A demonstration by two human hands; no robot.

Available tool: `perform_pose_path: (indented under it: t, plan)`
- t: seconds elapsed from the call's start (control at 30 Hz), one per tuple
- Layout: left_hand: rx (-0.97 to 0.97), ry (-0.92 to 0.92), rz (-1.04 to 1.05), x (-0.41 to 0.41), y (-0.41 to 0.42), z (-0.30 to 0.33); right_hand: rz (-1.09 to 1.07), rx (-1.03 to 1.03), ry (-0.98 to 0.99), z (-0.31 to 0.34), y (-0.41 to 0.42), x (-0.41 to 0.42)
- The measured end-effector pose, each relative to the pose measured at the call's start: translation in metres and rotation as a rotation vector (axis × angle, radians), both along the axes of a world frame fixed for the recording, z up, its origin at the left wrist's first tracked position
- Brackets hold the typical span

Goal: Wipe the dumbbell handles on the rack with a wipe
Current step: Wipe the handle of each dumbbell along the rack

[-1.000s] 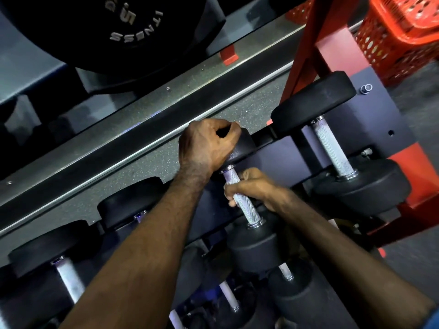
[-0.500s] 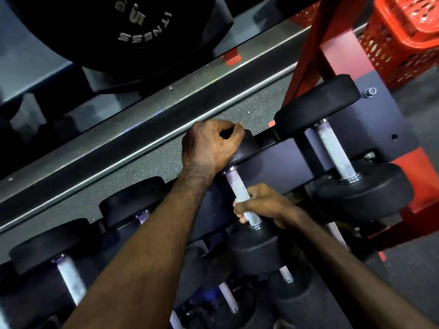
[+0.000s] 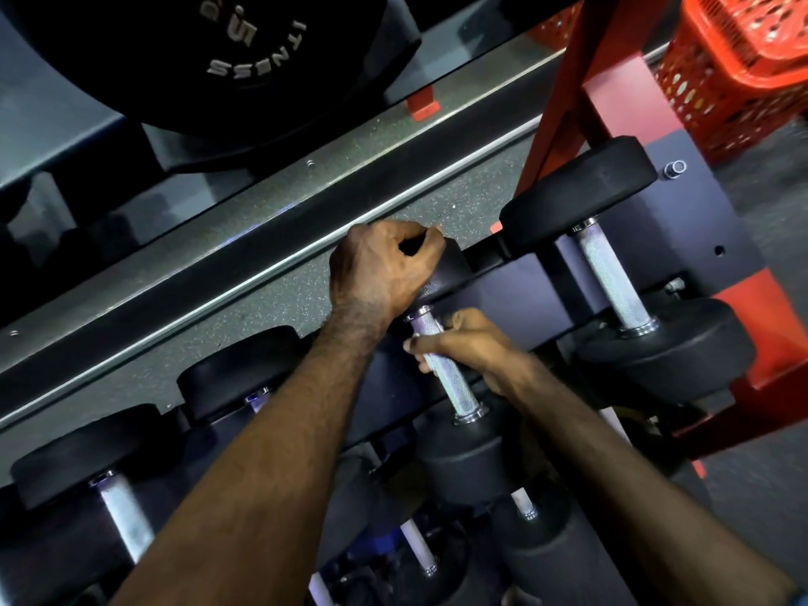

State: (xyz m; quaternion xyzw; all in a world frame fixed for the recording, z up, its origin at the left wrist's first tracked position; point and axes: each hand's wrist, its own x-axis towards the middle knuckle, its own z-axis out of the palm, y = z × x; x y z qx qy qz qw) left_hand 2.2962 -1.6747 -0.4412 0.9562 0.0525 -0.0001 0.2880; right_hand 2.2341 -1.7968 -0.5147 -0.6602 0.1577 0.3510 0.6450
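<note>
Here, top rack [image 3: 699, 238] tier, near its right end: left hand [image 3: 376, 269] curls over the dumbbell's [image 3: 463, 448] far head; right hand [image 3: 470, 347] wraps the knurled handle [image 3: 452, 387]. Wipe not discernible.

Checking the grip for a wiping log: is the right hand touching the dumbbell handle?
Touching. The head view shows the right hand with fingers curled round the knurled handle.

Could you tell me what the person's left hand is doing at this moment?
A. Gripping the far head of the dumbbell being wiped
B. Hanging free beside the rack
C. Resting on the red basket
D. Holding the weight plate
A: the left hand curls over the dumbbell's far head, while the right hand wraps the knurled handle below it.
</note>
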Motion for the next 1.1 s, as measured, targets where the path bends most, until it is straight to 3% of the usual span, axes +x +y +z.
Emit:
perform_pose_path:
  t: [0.1,0.27,0.47,0.8,1.0,1.1]
  plan:
    - [0.014,0.003,0.0,0.001,-0.001,0.0,-0.021,-0.044,-0.083,0.0,0.001,0.004]
    - [-0.016,0.002,0.008,0.001,0.0,0.0,0.159,-0.206,-0.152,-0.006,-0.028,-0.041]
    - [-0.017,0.001,-0.001,0.001,0.0,0.0,-0.086,-0.444,-0.442,0.016,-0.013,-0.039]
    - [-0.01,-0.029,-0.004,0.0,0.002,-0.004,-0.17,-0.666,-0.537,0.014,0.016,-0.034]
    - [0.008,-0.032,-0.028,0.001,0.002,-0.004,-0.065,-0.733,-0.366,0.019,0.002,-0.063]
    - [0.03,-0.042,-0.054,0.001,0.003,-0.005,-0.101,-0.721,-0.384,0.022,0.006,-0.056]
